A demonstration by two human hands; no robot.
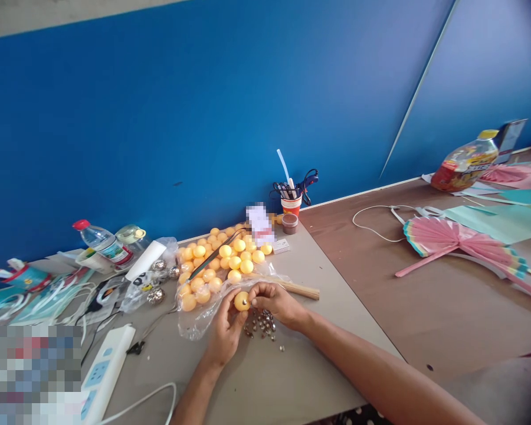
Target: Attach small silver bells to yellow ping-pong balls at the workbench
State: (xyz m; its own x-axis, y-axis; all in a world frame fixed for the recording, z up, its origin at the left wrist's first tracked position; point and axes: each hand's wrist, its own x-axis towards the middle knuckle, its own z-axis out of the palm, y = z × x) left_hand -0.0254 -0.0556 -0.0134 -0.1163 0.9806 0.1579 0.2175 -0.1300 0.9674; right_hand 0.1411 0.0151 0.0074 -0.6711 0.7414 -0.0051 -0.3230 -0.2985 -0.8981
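Note:
My left hand (225, 330) grips an orange ping-pong ball (241, 301) between thumb and fingers. My right hand (277, 302) pinches something small and silver against the ball's side; I cannot make it out. Just below both hands lies a scatter of small silver metal pieces (262, 324) on the grey table (265, 378). Behind the hands, a clear plastic bag (194, 321) holds a heap of orange balls (221, 260).
A white power strip (104, 372) and cable lie front left. Water bottles (104, 242), silver bells (156, 295) and paper items sit at left. A paper cup of pens and scissors (292, 200) stands by the blue wall. Wooden sticks (298, 289), pink paper fans (460, 245) and a drink bottle (464, 160) lie at right.

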